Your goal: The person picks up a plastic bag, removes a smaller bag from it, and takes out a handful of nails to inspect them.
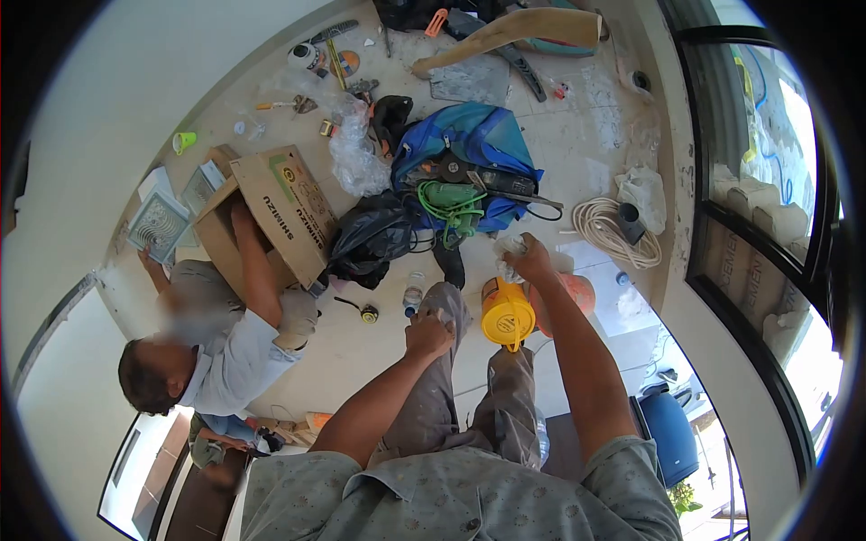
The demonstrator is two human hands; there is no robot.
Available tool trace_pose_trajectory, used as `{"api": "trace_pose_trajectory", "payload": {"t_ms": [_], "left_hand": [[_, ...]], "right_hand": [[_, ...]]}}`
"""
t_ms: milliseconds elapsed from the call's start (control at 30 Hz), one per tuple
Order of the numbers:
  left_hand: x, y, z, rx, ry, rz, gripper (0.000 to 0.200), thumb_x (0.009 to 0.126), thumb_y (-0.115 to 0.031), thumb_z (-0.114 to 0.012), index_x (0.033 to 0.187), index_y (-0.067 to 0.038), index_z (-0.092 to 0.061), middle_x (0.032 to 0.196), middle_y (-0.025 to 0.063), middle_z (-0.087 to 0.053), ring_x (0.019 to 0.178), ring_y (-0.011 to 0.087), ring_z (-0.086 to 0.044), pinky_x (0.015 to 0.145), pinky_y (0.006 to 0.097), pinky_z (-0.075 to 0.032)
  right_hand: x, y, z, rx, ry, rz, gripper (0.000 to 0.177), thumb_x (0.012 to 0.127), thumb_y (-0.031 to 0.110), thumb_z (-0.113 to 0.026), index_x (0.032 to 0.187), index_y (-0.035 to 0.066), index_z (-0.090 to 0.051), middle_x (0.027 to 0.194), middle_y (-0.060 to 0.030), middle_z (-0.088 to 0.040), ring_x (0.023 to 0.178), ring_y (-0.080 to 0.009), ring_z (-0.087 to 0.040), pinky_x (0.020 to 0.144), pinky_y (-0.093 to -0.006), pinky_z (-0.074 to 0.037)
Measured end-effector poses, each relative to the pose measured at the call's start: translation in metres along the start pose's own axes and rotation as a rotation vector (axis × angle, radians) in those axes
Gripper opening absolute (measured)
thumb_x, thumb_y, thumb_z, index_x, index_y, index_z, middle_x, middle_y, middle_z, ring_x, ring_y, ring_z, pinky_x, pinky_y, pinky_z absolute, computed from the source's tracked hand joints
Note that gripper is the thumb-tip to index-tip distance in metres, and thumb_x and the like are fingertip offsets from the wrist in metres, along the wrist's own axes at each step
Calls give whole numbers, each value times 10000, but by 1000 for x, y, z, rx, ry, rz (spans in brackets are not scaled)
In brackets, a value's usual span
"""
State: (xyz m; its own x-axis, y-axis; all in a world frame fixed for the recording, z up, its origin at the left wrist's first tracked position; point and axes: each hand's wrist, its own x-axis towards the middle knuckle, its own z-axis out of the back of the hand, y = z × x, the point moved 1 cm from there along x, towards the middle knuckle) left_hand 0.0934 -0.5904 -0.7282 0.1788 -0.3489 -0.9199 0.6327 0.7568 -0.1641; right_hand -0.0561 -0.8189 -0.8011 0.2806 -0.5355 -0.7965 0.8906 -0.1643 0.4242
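Roughly fore-and-aft, crumpled white wad.

Bare pale tiled floor ahead of our left hand, yellow lidded plastic bucket blocking us near centre, bulky blue fabric bag walling off the far middle, coiled white cable obstructing the right.
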Motion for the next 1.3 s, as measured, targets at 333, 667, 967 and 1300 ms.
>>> {"api": "trace_pose_trajectory", "payload": {"t_ms": [333, 667, 967, 1300], "left_hand": [[22, -75, -15, -1133, 222, -144, 777, 848, -466, -704, 1380, 18, -410, 1291, 168, -563, 1144, 243, -575, 964, 334, -461], [-57, -93, -15, -378, 6, -324, 755, 824, -426, -719, 1352, 35, -441, 1293, 266, -533, 1162, 342, -573, 957, 387, -468], [-132, -96, 110, -1041, 279, -526, 751, 912, -482, -601, 1439, 0, -370, 1198, 177, -589, 1031, 247, -623, 832, 327, -523], [-118, -60, 274, -1013, -492, -386, 559, 950, -466, -559, 1254, 3, -571, 955, 54, -636, 869, 132, -627, 712, 259, -501]], "right_hand": [[-95, -7, -15, 477, 174, -157, 523, 805, 253, -733, 1210, -32, -568, 1077, -178, -654, 943, -243, -649, 825, -348, -522], [-191, -8, 14, 724, 345, -193, 662, 842, 431, -703, 1304, 19, -466, 984, -108, -646, 874, -200, -651, 767, -343, -538], [-233, 63, 79, 886, 140, -43, 503, 763, 152, -780, 1186, -6, -558, 1026, -99, -662, 906, -183, -649, 772, -332, -540], [-246, 146, 263, 1122, -214, 287, 462, 792, 118, -746, 1177, -45, -551, 1038, -99, -655, 901, -177, -646, 817, -303, -514]]}}
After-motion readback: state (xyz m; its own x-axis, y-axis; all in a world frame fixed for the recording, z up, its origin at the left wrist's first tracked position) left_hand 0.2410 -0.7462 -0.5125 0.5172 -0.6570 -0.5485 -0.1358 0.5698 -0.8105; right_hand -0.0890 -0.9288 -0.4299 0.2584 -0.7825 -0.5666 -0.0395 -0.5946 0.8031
